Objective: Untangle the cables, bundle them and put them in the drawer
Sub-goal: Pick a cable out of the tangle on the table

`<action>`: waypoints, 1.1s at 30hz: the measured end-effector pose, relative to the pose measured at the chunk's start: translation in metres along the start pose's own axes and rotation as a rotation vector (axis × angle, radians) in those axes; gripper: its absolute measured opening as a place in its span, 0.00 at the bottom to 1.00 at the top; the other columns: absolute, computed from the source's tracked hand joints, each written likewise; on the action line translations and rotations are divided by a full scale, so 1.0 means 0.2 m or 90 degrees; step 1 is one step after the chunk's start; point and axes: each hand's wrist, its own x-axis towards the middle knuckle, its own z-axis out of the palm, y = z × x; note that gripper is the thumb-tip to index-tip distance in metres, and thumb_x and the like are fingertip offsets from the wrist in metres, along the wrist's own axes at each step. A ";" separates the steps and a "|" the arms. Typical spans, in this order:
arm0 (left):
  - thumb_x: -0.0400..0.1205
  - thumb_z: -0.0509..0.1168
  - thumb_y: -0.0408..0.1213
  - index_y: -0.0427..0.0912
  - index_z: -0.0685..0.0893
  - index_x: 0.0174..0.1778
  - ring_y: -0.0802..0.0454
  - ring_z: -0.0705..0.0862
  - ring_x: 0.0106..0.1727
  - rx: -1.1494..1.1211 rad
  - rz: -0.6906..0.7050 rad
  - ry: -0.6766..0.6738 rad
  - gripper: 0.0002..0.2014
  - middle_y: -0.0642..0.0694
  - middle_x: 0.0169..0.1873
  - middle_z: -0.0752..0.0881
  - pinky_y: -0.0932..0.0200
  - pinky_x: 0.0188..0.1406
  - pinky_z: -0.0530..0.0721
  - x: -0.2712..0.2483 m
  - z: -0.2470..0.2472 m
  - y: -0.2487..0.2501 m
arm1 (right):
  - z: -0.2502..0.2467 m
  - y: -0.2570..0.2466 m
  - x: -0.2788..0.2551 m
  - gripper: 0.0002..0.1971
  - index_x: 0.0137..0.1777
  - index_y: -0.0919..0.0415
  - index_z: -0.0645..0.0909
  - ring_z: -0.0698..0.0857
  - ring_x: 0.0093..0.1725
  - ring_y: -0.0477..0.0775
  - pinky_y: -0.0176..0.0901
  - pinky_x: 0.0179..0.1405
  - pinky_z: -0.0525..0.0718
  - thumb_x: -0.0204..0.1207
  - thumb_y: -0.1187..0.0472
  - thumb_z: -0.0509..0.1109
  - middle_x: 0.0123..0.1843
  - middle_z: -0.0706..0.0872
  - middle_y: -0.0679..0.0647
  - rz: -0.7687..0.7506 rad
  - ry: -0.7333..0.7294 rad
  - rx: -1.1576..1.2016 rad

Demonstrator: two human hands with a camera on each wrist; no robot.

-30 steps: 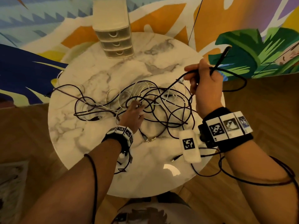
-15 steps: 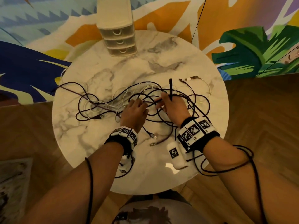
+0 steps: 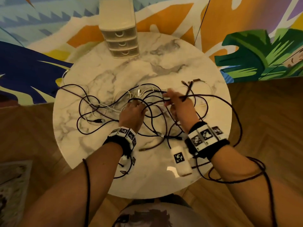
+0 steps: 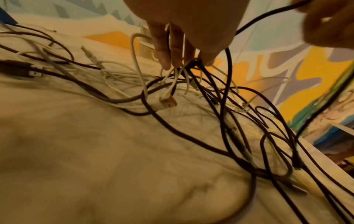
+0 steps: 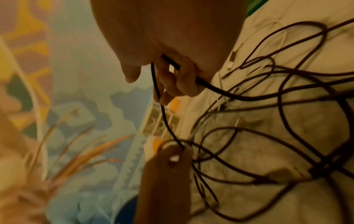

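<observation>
A tangle of black and white cables (image 3: 147, 108) is spread across the middle of the round marble table (image 3: 164, 51). My left hand (image 3: 136, 105) is down in the tangle. In the left wrist view its fingertips (image 4: 166, 60) and thumb pinch a knot of white and black strands (image 4: 184, 71). To its right, my right hand (image 3: 170, 97) grips a black cable (image 3: 213, 95), whose long loop swings out past the table's right edge. In the right wrist view my fingers (image 5: 172, 78) curl round that black cable (image 5: 220, 89). The cream three-drawer unit (image 3: 119, 30) stands at the table's far edge with its drawers closed.
Loose plugs lie at the left (image 3: 100, 121) and the far right (image 3: 195, 81) of the tangle. A white tagged device (image 3: 180, 159) sits near the table's front edge. Wooden floor (image 3: 262, 112) and a colourful painted surface (image 3: 32, 66) surround the table.
My right hand came down from up at the right to beside my left hand, still gripping the black cable, whose loop now hangs out to the right. My left hand stayed in the tangle.
</observation>
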 end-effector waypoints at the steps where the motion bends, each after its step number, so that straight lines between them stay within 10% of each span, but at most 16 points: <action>1: 0.81 0.65 0.40 0.41 0.86 0.52 0.38 0.81 0.55 0.021 0.020 0.021 0.09 0.40 0.55 0.83 0.45 0.41 0.84 -0.01 0.00 0.01 | 0.05 0.03 0.01 0.14 0.49 0.55 0.87 0.74 0.20 0.38 0.31 0.20 0.68 0.81 0.48 0.64 0.35 0.85 0.50 0.007 -0.024 -0.047; 6: 0.72 0.73 0.39 0.42 0.84 0.51 0.39 0.82 0.56 0.116 0.061 0.092 0.13 0.42 0.54 0.85 0.46 0.49 0.80 -0.11 0.01 0.03 | 0.14 0.07 0.05 0.22 0.40 0.60 0.89 0.83 0.32 0.53 0.40 0.32 0.76 0.85 0.51 0.57 0.34 0.90 0.56 0.016 -0.068 -0.140; 12: 0.81 0.64 0.44 0.42 0.68 0.76 0.42 0.71 0.73 -0.015 -0.064 -0.051 0.28 0.42 0.74 0.73 0.46 0.68 0.72 -0.14 0.07 -0.09 | 0.06 -0.17 0.02 0.23 0.48 0.80 0.83 0.77 0.16 0.37 0.25 0.17 0.67 0.87 0.59 0.55 0.21 0.84 0.49 -0.037 -0.062 0.006; 17: 0.83 0.62 0.43 0.41 0.68 0.77 0.41 0.71 0.72 -0.025 -0.057 -0.096 0.26 0.40 0.73 0.74 0.47 0.67 0.75 -0.11 0.09 -0.15 | -0.03 -0.30 0.04 0.24 0.38 0.66 0.86 0.72 0.20 0.42 0.29 0.17 0.65 0.87 0.54 0.54 0.30 0.86 0.60 -0.117 0.048 0.073; 23: 0.77 0.59 0.56 0.42 0.82 0.62 0.38 0.76 0.63 0.001 0.004 0.022 0.25 0.40 0.58 0.82 0.44 0.61 0.76 -0.02 -0.02 -0.08 | -0.11 -0.21 0.00 0.24 0.37 0.64 0.85 0.70 0.20 0.44 0.31 0.16 0.64 0.87 0.53 0.54 0.31 0.86 0.61 -0.091 0.061 0.057; 33: 0.83 0.60 0.40 0.37 0.86 0.49 0.39 0.83 0.54 -0.017 -0.017 0.005 0.12 0.41 0.55 0.83 0.47 0.48 0.83 0.01 0.00 -0.16 | -0.13 -0.57 -0.09 0.26 0.35 0.59 0.84 0.69 0.22 0.46 0.37 0.22 0.60 0.88 0.53 0.51 0.29 0.85 0.56 -0.200 0.004 0.150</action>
